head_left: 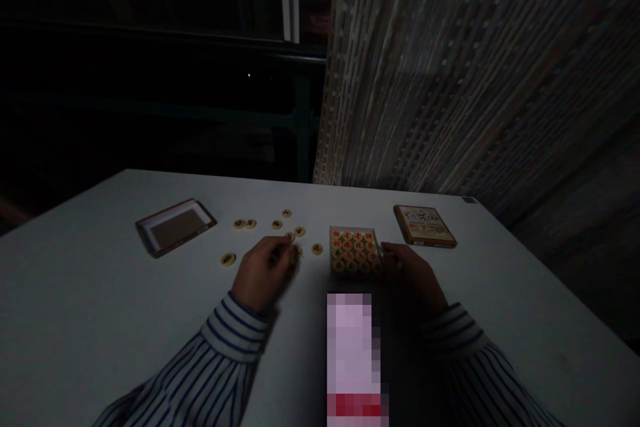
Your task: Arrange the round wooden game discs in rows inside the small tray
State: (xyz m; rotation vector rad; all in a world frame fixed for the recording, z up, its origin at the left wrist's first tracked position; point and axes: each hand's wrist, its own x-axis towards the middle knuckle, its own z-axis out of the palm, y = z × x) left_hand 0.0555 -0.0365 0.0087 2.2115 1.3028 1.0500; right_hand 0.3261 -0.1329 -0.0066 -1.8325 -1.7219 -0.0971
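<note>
My left hand [265,271] is curled over a few round xiangqi pieces, with its thumb and fingertips closed at a piece [297,252] beside them. Loose pieces marked in black lie around it, among them one [317,249] between the hand and the box and another [229,259] to the left. A small clear-sided box [355,273] holds rows of pieces, red-marked at the back and black-marked toward the front. At the box's right side, my right hand [413,270] has its fingers closed at the edge; shadow partly hides its grip.
An open shallow tray or lid [176,225] lies at the left of the white table [165,333]. A flat printed case [425,225] sits at the right. A pixelated pink block [353,353] covers the front middle. A curtain [425,67] hangs behind the table.
</note>
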